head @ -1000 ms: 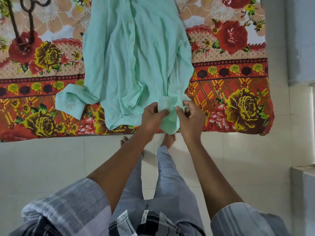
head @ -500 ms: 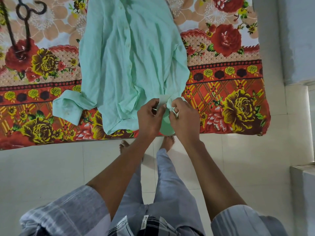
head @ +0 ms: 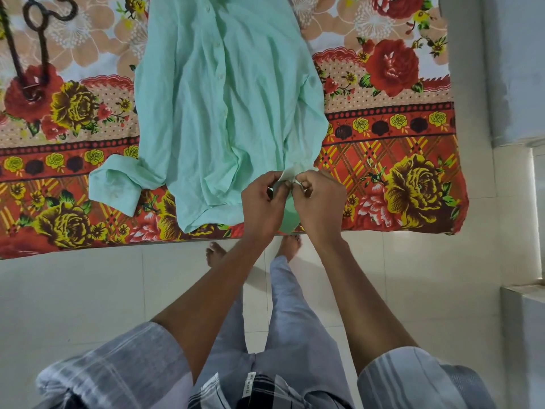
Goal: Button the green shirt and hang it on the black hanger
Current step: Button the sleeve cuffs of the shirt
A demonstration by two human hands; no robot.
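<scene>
The green shirt [head: 224, 107] lies flat on a floral bedsheet [head: 392, 149], hem toward me, its front placket running down the middle. One sleeve cuff [head: 113, 187] lies folded out at the left. At the shirt's lower right, my left hand [head: 261, 202] and my right hand [head: 320, 199] pinch the other cuff's edges between fingertips, close together. The black hanger [head: 35, 54] rests on the sheet at the far left top, partly cut off by the frame.
The bed's near edge runs across the middle of the view. Below it is a pale tiled floor [head: 88, 296] with my bare feet [head: 216, 252]. A grey wall or cabinet [head: 507, 69] stands at the right.
Both hands have drawn closer together on the cuff and lifted it slightly up the bed. The view has shifted a little; the shirt body has not moved.
</scene>
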